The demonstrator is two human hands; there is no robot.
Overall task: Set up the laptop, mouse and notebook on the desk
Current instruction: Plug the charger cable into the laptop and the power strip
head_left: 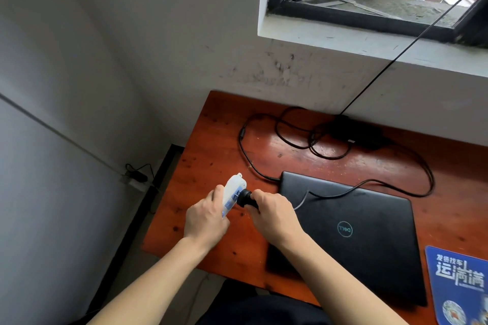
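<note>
A closed black laptop (364,235) lies on the reddish wooden desk (211,155), with a charger cable plugged into its far left corner. My left hand (204,219) grips a white power strip (233,192), held upright above the desk's left part. My right hand (274,215) holds a black plug (244,198) against the strip's face. The plug's cable (369,185) runs across the laptop lid. No mouse or notebook is visible.
A black power brick (356,132) with coiled cable sits at the desk's back by the wall. A blue mouse pad (459,285) lies at the right of the laptop. A window sill is above; a wall socket (134,179) sits low on the left.
</note>
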